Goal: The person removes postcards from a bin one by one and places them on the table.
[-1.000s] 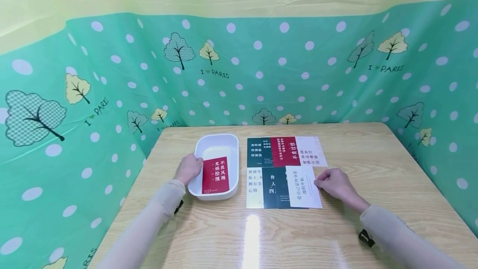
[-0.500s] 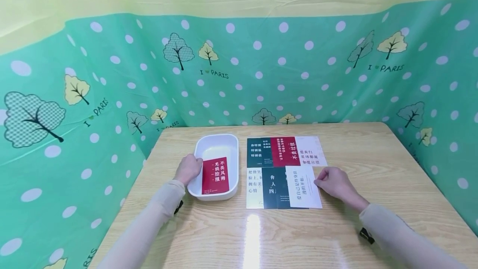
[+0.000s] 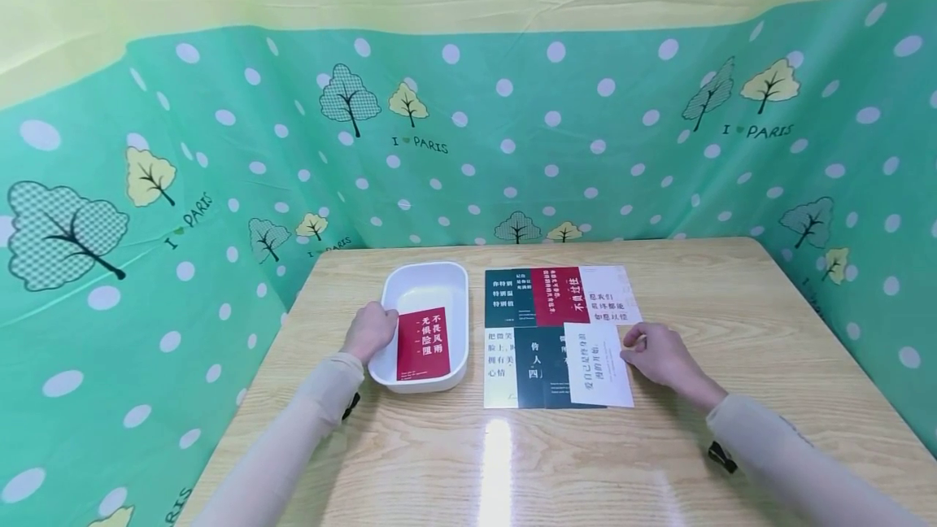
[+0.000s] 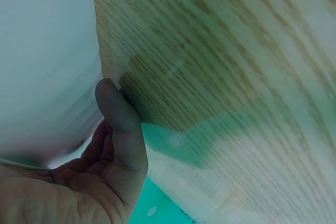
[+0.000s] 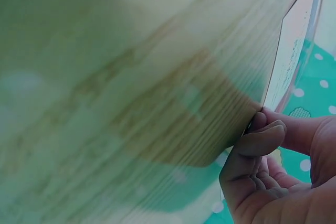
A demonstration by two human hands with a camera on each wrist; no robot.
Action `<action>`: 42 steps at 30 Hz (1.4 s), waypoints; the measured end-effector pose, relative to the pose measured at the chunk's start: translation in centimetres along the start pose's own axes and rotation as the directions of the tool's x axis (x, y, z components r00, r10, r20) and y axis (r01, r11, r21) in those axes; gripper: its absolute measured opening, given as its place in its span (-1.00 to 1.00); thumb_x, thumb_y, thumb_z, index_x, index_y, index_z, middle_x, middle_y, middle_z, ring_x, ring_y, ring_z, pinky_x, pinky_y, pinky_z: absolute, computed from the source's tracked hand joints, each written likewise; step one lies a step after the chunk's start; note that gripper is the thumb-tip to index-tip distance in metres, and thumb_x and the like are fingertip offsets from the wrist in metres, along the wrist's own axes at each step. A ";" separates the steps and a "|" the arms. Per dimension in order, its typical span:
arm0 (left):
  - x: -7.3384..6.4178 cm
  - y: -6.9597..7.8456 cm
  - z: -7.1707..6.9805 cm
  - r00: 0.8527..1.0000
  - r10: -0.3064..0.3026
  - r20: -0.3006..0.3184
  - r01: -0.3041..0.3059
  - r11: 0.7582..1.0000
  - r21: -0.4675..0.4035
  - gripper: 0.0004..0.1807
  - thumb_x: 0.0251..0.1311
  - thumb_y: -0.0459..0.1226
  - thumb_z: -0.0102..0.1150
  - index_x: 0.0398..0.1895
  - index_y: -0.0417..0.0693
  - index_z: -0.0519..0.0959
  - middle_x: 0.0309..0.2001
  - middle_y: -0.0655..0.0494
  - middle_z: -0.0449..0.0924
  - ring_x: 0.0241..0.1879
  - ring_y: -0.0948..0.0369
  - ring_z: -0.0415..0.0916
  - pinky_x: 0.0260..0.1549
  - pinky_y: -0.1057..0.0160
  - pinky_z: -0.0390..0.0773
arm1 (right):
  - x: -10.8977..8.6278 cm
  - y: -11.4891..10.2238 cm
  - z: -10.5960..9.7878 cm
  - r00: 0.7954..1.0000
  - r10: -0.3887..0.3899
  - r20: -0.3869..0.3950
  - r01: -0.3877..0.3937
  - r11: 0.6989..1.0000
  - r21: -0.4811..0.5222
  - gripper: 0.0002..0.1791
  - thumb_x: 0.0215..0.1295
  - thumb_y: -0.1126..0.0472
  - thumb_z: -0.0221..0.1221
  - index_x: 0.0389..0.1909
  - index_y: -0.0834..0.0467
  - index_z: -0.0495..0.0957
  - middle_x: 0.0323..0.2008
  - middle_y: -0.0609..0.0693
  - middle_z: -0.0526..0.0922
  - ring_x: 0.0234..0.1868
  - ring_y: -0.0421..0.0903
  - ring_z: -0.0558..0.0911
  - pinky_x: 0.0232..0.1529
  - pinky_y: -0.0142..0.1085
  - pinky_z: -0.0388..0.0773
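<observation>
My left hand grips the left wall of a white plastic tub; in the left wrist view the thumb lies against the tub's outside. A red card with white writing leans inside the tub, close to the left fingertips. At the right, my right hand pinches the right edge of a white card between thumb and fingers. That card partly overlaps a dark green card in the front row. In the right wrist view the pinched edge shows nearly edge-on.
Behind lies a row of cards: dark green ones, a red one and a white one. The front row also has a white card at its left. A patterned green cloth surrounds the wooden table.
The white card and my right hand have shifted slightly to the right, showing a little more of the dark green card beneath. My left hand and the tub have stayed put.
</observation>
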State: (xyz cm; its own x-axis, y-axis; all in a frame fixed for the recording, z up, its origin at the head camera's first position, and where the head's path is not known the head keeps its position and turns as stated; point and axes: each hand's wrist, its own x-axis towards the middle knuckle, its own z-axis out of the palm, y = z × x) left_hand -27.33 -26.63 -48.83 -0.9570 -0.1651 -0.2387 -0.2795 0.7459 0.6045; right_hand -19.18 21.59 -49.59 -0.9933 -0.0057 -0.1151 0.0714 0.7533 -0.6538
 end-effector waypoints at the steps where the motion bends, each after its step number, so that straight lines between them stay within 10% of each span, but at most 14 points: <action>1: 0.0 0.0 0.0 1.000 -0.004 0.000 0.004 1.000 0.001 -0.54 0.58 -0.19 -0.14 0.17 -0.49 0.46 -0.19 -0.23 0.61 -0.23 -0.03 0.71 -0.43 0.16 0.77 | 0.0 0.1 0.0 1.000 -0.004 0.002 0.004 1.000 -0.002 -0.80 0.33 0.35 0.35 -0.11 0.35 0.61 -0.38 0.09 0.59 -0.41 -0.03 0.54 -0.42 -0.24 0.49; 42: 0.0 0.2 0.1 1.000 0.012 0.001 -0.012 1.000 0.019 -0.51 0.56 -0.20 -0.15 0.22 -0.51 0.46 -0.19 -0.21 0.63 -0.22 -0.02 0.71 -0.33 0.10 0.79 | -0.1 0.7 -0.3 0.997 -0.041 0.061 0.040 0.999 0.019 -0.60 0.32 0.17 0.44 0.02 0.32 0.59 -0.39 0.05 0.54 -0.40 -0.04 0.48 -0.42 -0.27 0.40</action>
State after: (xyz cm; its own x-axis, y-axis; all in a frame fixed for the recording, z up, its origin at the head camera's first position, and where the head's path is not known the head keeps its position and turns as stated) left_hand -27.36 -26.44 -48.76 -0.9601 -0.1560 -0.2320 -0.2667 0.7598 0.5929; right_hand -19.06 22.30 -49.84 -0.9881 -0.0771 -0.1334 0.0330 0.7399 -0.6719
